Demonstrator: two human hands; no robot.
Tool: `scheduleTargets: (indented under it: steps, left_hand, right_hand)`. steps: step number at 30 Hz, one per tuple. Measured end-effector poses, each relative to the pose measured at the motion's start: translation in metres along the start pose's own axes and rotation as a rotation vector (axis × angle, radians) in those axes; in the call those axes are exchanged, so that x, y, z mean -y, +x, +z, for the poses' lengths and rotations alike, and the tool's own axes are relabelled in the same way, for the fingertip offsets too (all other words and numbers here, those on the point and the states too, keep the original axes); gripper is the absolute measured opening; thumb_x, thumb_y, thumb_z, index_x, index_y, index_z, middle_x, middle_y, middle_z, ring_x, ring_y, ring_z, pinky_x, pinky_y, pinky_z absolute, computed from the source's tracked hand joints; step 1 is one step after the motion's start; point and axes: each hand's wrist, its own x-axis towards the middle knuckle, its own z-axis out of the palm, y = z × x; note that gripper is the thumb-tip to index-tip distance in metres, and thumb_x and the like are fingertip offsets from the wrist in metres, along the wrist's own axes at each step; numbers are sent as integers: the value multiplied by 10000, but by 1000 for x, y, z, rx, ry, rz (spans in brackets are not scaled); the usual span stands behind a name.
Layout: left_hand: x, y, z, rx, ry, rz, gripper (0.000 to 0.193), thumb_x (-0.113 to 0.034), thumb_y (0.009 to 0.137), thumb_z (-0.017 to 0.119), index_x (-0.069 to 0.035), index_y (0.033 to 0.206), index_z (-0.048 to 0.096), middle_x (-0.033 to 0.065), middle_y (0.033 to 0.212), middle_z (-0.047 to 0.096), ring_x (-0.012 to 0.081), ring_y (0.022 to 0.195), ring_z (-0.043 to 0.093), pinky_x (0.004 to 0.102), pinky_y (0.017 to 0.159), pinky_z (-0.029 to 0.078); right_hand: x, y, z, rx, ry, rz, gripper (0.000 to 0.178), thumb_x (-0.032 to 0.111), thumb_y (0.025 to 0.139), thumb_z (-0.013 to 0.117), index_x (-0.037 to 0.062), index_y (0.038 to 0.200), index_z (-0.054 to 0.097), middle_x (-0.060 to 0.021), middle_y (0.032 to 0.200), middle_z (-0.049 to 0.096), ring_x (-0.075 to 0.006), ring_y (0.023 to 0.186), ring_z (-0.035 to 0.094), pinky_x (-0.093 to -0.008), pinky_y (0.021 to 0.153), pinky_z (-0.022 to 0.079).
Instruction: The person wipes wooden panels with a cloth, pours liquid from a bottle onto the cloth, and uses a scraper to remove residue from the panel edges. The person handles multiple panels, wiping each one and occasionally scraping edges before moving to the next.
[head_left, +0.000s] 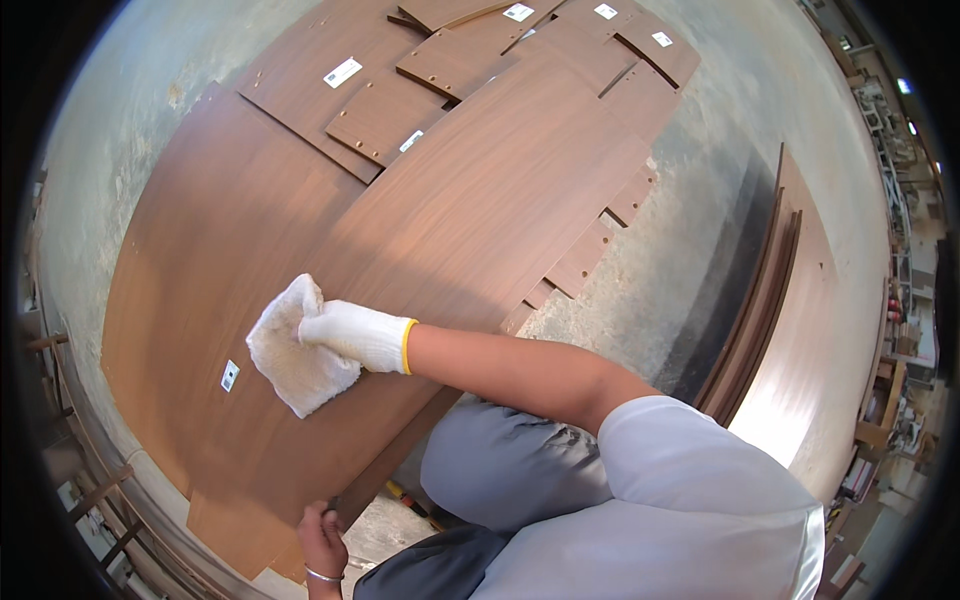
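Note:
A white knitted glove with a yellow cuff covers my right hand [345, 335]. It is closed on a fluffy white cloth [300, 370], which lies pressed against a large brown wood-grain panel [440, 230]. A small white label [230, 375] sits on the panel surface just left of the cloth. My left hand [322, 540] is bare, with a bracelet at the wrist, and is beside the near edge of the brown boards. Its fingers are curled in; a small dark bit shows at them, too unclear to name.
Smaller brown boards [385, 125] with drilled holes and labels overlap at the far side. More long panels [770, 300] lean in a stack on the right, on a concrete floor [590, 320]. A yellow-and-dark tool [410, 503] lies on the floor by my knee.

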Motion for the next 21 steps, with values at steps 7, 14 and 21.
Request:
scheduleTargets:
  steps: [7, 14, 21]
  left_hand:
    - [-85, 81, -34, -158, -824, -281, 60, -99, 1033, 582, -63, 1075, 560, 114, 1019, 692, 191, 953, 665, 358, 853, 522]
    - [-199, 183, 11, -204, -1081, 59, 70, -41, 912, 706, -57, 899, 639, 245, 1608, 416, 291, 1502, 396, 480, 1270, 189]
    - [-245, 238, 63, 184, -1319, 140, 143, -111, 880, 802, -71, 961, 691, 214, 1604, 428, 314, 1497, 400, 478, 1257, 231]
  right_hand:
    - [38, -58, -2, -751, -1040, -639, 715, 255, 839, 696, 28, 1472, 453, -199, 1297, 621, -381, 1144, 633, -454, 974, 519]
    - [-28, -121, -42, 61, -166, -334, 387, 359, 1054, 547, 19, 1200, 663, -88, 985, 675, -195, 942, 615, -357, 866, 500]
    - [-54, -180, -98, 302, 532, -229, 387, 356, 1010, 676, -22, 1090, 651, -120, 888, 651, -211, 729, 628, -354, 627, 532]
